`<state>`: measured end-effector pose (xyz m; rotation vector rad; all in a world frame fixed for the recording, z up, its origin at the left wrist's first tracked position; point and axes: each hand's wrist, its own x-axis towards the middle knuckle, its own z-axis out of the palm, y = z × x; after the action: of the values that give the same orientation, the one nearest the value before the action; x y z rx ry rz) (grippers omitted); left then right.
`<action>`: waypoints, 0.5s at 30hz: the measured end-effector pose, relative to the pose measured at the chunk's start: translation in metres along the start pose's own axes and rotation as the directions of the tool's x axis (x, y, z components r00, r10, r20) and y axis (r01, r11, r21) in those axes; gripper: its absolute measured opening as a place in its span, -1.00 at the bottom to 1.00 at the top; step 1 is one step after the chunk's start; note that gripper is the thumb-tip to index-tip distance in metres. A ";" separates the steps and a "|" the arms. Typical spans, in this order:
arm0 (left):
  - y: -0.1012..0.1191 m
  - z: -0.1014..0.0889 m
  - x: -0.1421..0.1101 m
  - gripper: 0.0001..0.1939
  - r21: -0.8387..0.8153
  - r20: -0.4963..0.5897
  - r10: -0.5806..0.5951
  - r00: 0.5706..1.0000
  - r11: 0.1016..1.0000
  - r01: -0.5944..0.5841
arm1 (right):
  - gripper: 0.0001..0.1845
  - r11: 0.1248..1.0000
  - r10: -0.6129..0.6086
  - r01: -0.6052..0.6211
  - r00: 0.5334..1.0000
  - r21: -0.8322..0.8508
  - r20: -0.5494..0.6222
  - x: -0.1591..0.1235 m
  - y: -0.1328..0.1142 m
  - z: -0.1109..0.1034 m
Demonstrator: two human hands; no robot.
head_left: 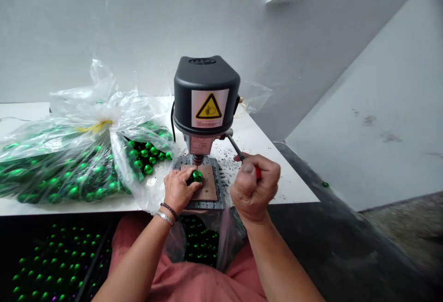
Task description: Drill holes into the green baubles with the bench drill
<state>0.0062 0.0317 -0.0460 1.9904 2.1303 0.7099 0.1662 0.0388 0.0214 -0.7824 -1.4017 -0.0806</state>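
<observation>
A small drill press (206, 94) with a black housing and a yellow warning label stands on the white table. Between the thumb and fingers of my left hand (180, 185) is a shiny green ball (197, 176). It rests on a brown board (209, 184) on the press's base, right under the drill bit; whether the bit touches it I cannot tell. My right hand (256, 185) is wrapped round the feed lever (236, 147), whose red knob (258, 172) shows at my fingers.
At left, a clear plastic bag (100, 154) spills green balls (148, 159) onto the table (277, 172). Dark shavings lie around the base. Below are an open bag of green balls (200, 242) and a dark container of balls (55, 256). One ball (325, 184) lies on the floor.
</observation>
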 end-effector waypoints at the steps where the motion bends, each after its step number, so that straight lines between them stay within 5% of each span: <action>1: 0.000 0.000 0.000 -0.57 0.000 -0.002 -0.003 1.000 1.000 0.003 | -0.88 1.000 0.007 -0.007 1.000 0.001 0.006 -0.003 0.001 0.000; 8: 0.000 0.001 0.000 -0.58 -0.020 -0.019 -0.013 1.000 1.000 0.013 | -0.93 1.000 0.005 -0.005 1.000 0.003 0.024 -0.011 0.003 0.000; 12: 0.001 0.002 0.002 -0.60 -0.085 -0.019 -0.010 1.000 0.996 0.008 | -0.90 0.990 -0.036 0.025 0.996 -0.137 -0.084 0.041 -0.012 0.004; 15: 0.003 -0.004 -0.001 -0.65 -0.152 -0.014 -0.009 1.000 0.988 0.007 | -0.76 0.990 0.091 -0.091 0.996 -0.106 0.000 0.085 -0.019 0.011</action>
<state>0.0076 0.0299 -0.0410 1.9027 2.0242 0.8610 0.1650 0.0637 0.1061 -0.9344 -1.3734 -0.0831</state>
